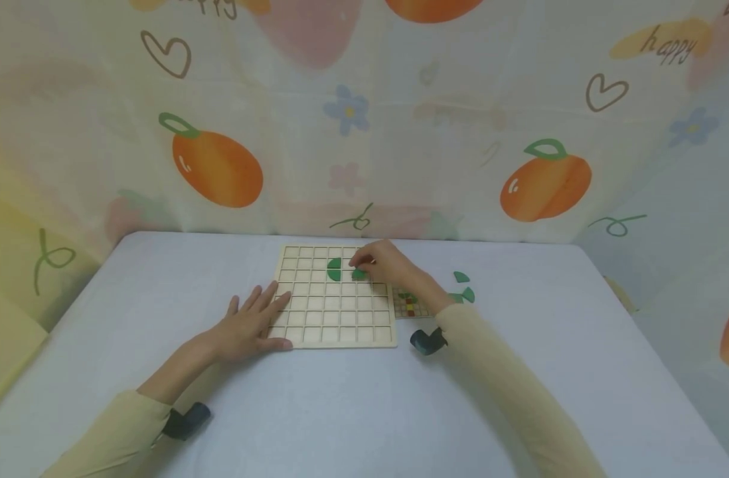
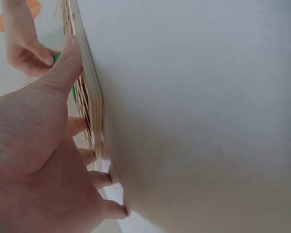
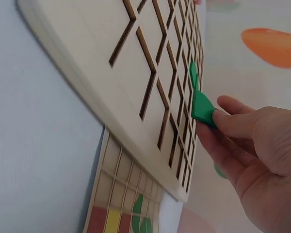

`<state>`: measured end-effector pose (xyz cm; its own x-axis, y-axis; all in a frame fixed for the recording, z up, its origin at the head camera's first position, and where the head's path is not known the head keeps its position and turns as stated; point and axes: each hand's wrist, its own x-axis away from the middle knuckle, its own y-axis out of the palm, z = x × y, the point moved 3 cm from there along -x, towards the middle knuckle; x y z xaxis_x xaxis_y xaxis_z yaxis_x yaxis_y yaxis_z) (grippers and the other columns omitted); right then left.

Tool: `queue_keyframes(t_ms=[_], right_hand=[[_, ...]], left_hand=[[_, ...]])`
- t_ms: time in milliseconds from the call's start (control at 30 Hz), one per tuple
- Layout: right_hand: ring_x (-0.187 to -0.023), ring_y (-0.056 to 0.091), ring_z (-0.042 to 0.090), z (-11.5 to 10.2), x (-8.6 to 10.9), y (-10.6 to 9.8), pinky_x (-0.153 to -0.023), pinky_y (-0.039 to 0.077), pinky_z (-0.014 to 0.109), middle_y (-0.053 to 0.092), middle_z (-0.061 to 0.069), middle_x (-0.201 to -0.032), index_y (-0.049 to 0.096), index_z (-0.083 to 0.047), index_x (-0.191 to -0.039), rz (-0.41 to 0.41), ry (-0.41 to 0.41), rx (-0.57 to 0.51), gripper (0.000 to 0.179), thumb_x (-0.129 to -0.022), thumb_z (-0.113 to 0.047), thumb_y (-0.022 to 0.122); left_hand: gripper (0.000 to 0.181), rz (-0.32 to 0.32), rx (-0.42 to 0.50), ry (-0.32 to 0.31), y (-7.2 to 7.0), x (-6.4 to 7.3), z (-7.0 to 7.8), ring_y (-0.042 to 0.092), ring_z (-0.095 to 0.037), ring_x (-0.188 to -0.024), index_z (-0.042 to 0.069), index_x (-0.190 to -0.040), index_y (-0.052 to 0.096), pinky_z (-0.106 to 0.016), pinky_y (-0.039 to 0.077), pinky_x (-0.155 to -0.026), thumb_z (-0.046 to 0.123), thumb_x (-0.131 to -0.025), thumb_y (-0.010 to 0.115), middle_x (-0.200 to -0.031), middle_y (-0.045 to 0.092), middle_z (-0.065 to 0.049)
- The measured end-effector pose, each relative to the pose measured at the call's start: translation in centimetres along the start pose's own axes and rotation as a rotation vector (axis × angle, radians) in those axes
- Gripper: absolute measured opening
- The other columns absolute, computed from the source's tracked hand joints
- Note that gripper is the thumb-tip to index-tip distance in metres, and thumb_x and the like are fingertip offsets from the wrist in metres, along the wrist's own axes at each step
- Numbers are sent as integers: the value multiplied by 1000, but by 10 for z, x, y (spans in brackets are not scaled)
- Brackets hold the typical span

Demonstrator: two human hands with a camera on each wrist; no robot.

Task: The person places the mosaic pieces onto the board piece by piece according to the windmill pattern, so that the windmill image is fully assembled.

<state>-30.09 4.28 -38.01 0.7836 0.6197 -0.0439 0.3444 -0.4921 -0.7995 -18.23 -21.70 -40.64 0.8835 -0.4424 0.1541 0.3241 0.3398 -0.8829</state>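
A pale wooden grid board (image 1: pixel 317 318) lies on the table. My left hand (image 1: pixel 245 332) rests along its left edge with the fingers spread; in the left wrist view the thumb (image 2: pixel 68 63) lies over the board's rim. Over the board's upper right part, my right hand (image 1: pixel 390 263) pinches a green quarter-circle piece (image 3: pixel 202 108) between thumb and fingers. Whether that piece touches the board is unclear. Left of it, two green quarter-circle pieces (image 1: pixel 334 274) sit in neighbouring cells, one above the other, their curved sides facing left.
A small pattern card (image 1: pixel 402 309) with red, yellow and green marks sticks out from the board's right side. Several loose green pieces (image 1: pixel 461 277) lie on the white table (image 1: pixel 352 411) beyond my right wrist. A fruit-printed cloth (image 1: pixel 400 153) hangs behind the table.
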Motion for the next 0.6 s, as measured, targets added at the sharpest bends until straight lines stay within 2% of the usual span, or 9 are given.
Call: queue_keyframes(t_ms=[233,600], right_hand=[[-104,66,20,-8,-7,9,-92,51,28,73,7,-107,74,-3,-106,-7,-5,26,17,-95,0,62],[-103,65,19,-8,-16,18,-92,50,29,73,4,-106,75,-7,-104,-3,44,60,17,-95,-2,61]], left_hand=[[96,-2,-1,2,3,-2,-4,0,-51,-145,7,-156,21,-73,-4,-107,56,-87,65,-161,5,-24],[94,8,4,2,0,1,0,1,-51,-145,7,-155,24,-73,-2,-107,56,-87,65,-161,7,-25]])
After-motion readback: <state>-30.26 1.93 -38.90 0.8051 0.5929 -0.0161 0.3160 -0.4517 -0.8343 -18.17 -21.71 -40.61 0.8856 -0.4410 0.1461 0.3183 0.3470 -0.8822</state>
